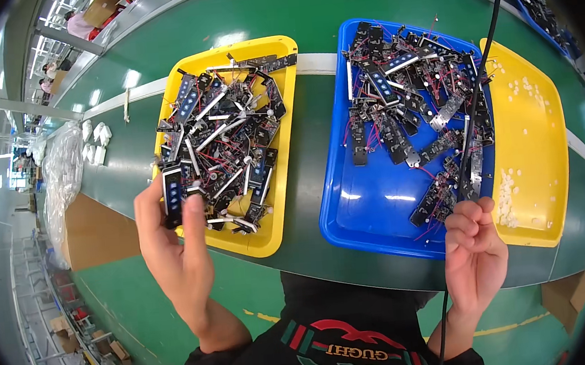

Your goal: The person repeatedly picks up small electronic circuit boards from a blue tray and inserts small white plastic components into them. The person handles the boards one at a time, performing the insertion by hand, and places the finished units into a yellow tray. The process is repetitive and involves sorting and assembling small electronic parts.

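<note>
My left hand (180,255) is closed on a narrow black circuit board (172,193) with a row of bluish-white squares, pinched between thumb and fingers. It is at the near left corner of a yellow tray (278,218), which is heaped with similar boards (223,140) and white strips. My right hand (478,253) has its fingertips pinched together, and whatever they hold is too small or hidden to make out. That hand is over the near right corner of a blue tray (373,227) full of black boards with thin red wires (389,132).
Right of the blue tray, a second yellow tray (532,134) carries scattered small white pieces (508,198). A black cable (489,47) hangs across the blue tray and passes beside my right hand. Clear plastic wrap (61,168) and a cardboard box (98,231) are at the left.
</note>
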`<action>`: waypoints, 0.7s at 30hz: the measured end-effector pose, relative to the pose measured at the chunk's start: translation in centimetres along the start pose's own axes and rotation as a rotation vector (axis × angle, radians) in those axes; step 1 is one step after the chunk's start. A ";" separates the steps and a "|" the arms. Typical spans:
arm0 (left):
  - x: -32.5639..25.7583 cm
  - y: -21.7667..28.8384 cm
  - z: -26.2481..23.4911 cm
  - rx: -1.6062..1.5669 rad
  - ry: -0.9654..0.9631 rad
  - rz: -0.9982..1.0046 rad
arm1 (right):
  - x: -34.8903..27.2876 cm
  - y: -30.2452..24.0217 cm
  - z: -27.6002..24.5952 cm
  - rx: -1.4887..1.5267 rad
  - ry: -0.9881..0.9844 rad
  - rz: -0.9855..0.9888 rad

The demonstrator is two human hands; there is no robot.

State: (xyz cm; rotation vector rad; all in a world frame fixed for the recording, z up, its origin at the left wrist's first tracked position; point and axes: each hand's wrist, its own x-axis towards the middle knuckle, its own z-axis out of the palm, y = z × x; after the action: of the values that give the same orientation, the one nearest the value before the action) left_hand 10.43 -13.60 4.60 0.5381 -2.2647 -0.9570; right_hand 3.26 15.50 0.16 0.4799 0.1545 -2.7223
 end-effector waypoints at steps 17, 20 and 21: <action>-4.7 -3.5 0.9 0.690 -0.284 0.499 | -0.3 -0.4 -1.5 -0.187 -0.066 0.095; -4.9 -3.0 1.0 0.616 -0.207 0.513 | 0.3 -0.1 -1.7 -0.128 -0.071 0.153; -5.0 -2.8 1.6 0.550 -0.196 0.520 | 0.2 -0.1 -1.4 -0.179 -0.023 0.092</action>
State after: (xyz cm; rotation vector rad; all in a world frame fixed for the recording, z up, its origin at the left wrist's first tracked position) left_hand 13.34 -11.75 -0.27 0.0519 -2.6542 -0.1272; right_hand 3.46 15.72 -1.19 0.3936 0.3577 -2.5929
